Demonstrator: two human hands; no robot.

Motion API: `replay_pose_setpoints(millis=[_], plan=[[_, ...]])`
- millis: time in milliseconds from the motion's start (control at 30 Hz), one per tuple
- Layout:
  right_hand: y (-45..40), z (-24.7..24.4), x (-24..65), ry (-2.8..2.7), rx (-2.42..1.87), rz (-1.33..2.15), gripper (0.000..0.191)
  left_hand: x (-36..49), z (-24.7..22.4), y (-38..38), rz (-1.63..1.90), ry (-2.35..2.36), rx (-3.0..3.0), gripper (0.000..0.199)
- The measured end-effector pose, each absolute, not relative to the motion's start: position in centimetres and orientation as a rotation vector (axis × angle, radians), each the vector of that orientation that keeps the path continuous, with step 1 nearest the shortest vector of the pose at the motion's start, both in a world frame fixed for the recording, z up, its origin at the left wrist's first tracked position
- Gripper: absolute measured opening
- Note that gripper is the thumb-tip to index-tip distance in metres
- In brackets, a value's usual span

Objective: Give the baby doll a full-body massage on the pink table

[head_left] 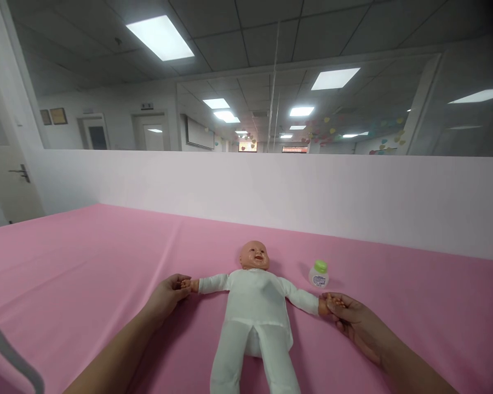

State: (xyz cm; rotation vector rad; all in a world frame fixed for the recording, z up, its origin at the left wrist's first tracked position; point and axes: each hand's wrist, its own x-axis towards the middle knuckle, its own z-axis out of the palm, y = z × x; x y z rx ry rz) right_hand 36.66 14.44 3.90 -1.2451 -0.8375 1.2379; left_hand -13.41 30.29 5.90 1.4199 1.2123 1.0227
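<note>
A baby doll [257, 301] with a bare plastic head and a white cloth body lies face up on the pink sheet [119, 246]. Both its arms are stretched out to the sides. My left hand [168, 295] is closed around the doll's hand at the left of the view. On the other side, my right hand [351, 317] pinches the doll's other hand between thumb and fingers. A small clear jar with a green lid [319, 273] stands upright just beyond my right hand. The doll's feet are cut off by the lower edge.
A low white wall [271, 189] with a glass window above it runs along the sheet's far side. At the lower left, a curved grey bar [14, 350] shows. A white door with a handle [20, 172] is at the far left.
</note>
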Motion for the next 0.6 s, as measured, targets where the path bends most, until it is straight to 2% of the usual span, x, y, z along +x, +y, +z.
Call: replay_pose_setpoints(millis=[133, 333, 600], plan=[[14.3, 4.53, 36.07, -0.944, -1.218, 1.248, 0.035, -13.34, 5.99, 30.25, 1.002, 1.263, 1.47, 0.049], [14.69, 4.27, 35.98, -0.794, -1.284, 1.189, 0.042, -13.06, 6.19, 30.16, 1.008, 1.247, 1.453, 0.049], [14.67, 4.14, 36.12, -0.816, -1.235, 1.254, 0.038, -12.84, 6.46, 29.93, 1.008, 1.253, 1.449, 0.048]])
